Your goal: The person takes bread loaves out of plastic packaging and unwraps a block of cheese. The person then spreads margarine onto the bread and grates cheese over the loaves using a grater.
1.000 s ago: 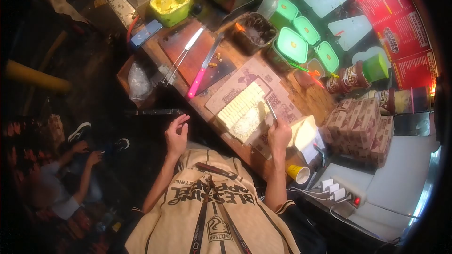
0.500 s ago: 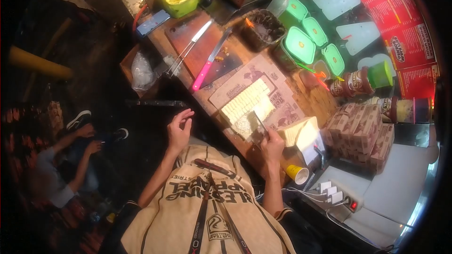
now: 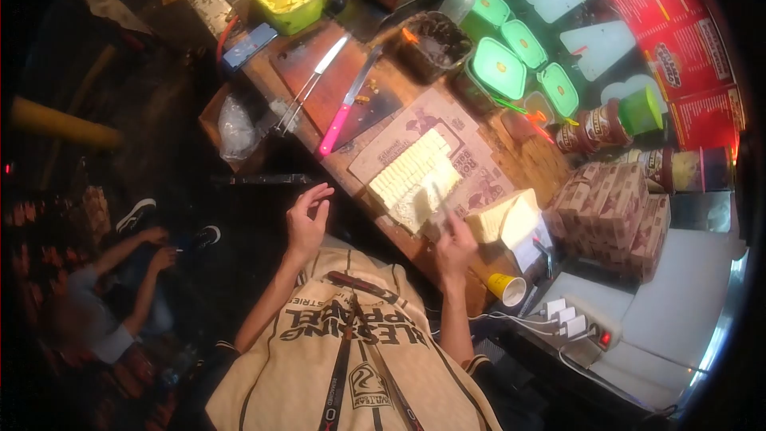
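Note:
My right hand (image 3: 455, 247) is closed around the handle of a flat metal spreader (image 3: 433, 211), blurred by motion. Its broad blade lies over the near right side of a scored loaf of pale bread (image 3: 407, 172). A whitish, crumbly layer covers the bread's near side. Under the bread is a flattened printed cardboard box (image 3: 471, 144). My left hand (image 3: 308, 211) hangs in the air left of the table edge, fingers loosely stretched, holding nothing. Another block of pale bread (image 3: 507, 215) stands just right of my right hand.
A pink-handled knife (image 3: 343, 116) and tongs (image 3: 311, 80) lie on a cutting board (image 3: 295, 64). Behind are a tub of yellow spread (image 3: 291, 4), a dark tub (image 3: 431, 48) and green-lidded containers (image 3: 499, 68). Right are stacked boxes (image 3: 598, 211) and a yellow cup (image 3: 507, 289). A person (image 3: 120, 295) sits left.
My right hand has shifted slightly left and down with the spreader, whose blade is now blurred. My left hand keeps nearly the same pose. The whole view has shifted a little.

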`<state>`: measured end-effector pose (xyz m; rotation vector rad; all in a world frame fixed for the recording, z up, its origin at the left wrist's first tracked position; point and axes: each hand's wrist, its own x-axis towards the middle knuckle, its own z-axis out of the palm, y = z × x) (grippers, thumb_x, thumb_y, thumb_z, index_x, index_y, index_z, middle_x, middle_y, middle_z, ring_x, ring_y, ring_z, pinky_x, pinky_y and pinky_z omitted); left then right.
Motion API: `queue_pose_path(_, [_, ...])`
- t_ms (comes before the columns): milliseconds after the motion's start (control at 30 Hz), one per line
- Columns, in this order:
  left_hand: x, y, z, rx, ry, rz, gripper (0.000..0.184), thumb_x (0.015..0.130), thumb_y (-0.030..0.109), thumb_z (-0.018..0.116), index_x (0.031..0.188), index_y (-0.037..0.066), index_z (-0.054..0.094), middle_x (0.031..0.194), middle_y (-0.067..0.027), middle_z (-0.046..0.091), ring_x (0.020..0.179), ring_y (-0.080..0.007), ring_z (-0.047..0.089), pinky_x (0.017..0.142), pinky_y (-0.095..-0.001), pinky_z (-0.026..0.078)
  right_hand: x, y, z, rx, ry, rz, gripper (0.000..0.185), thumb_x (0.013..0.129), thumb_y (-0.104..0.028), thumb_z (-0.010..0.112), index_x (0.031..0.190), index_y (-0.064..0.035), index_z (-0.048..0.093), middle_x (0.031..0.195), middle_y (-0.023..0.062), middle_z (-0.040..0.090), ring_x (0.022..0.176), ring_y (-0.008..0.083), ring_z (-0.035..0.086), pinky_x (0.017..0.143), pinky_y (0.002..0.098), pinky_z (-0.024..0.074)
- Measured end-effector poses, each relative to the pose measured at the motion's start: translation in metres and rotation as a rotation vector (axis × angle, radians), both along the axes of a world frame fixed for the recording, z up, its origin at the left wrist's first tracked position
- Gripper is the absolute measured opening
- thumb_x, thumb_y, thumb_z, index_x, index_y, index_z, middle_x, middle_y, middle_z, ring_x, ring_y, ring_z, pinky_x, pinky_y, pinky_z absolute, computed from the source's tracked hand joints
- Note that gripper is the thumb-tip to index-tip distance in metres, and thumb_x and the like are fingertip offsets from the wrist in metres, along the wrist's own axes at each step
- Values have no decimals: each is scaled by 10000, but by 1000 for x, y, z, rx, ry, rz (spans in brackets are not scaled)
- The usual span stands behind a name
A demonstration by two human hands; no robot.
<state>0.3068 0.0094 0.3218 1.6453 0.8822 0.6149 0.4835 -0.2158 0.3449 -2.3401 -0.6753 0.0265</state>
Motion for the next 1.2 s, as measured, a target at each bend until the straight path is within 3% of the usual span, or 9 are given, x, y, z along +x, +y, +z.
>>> queue_pose_path(300, [14,3,6,49,-10,-46,301,853,15,588,1154,-1,609,1075,-132,680,989,-220,655,849,-307,504,-22,-5,-4,168,-138,-39,419,726,105,464,1079,10,668,965,194,675,880,299,664,767,339,522])
queue_pose_path(567, [29,6,10,53,21,-126,336,863,4,591,1196,-28,566,1131,-142,647,1032,-179,617,853,-285,489,-28,12,6,159,-146,-156,339,763,49,534,1060,-20,681,1001,188,677,928,323,659,812,353,517])
queue_pose_path(600, [35,6,10,49,17,-148,344,859,10,599,1200,-26,563,1139,-141,642,1041,-180,612,851,-285,489,-28,9,-9,154,90,-163,328,759,44,553,1053,-20,685,1012,188,674,918,313,663,794,357,520])
queue_pose_path(700, [52,9,3,71,14,-171,370,823,73,656,1177,-1,581,1141,-162,635,1014,-255,630,814,-330,507,-25,7,-6,269,-39,-234,299,771,27,566,1039,-18,691,1015,191,668,901,319,661,780,367,519])
queue_pose_path(833, [83,13,0,27,59,-296,428,830,139,678,1209,-12,548,1136,-168,632,1017,-270,624,825,-340,501,-20,-10,-20,308,141,-406,289,804,-27,606,1085,13,657,1034,192,645,956,331,620,858,386,476])
queue_pose_path(967, [121,22,-9,-113,152,-535,543,870,237,658,1286,-53,463,1216,-186,577,1047,-223,593,873,-330,490,-34,-27,-58,168,45,-401,329,807,-14,582,1134,11,612,1156,213,567,1103,368,515,953,437,399])
queue_pose_path(1067, [139,26,-14,-105,195,-655,657,837,324,677,1306,-66,433,1149,-216,611,1023,-239,609,850,-334,490,-38,-22,-61,117,29,-448,339,811,-5,560,1148,22,586,1191,214,535,1147,385,468,976,448,373])
queue_pose_path(1167, [147,30,-18,-80,210,-734,649,826,319,689,1289,-66,447,1146,-212,613,1028,-236,607,869,-328,480,-41,-10,-21,-197,-152,-414,347,800,4,560,1145,37,580,1157,223,546,1072,396,511,934,444,408])
queue_pose_path(1200, [148,31,-18,-74,200,-756,643,821,315,693,1280,-66,454,1144,-210,615,1028,-234,607,875,-328,477,-39,-8,-14,-109,-30,-378,353,809,-4,560,1159,44,569,1158,224,550,1057,383,527,925,435,421])
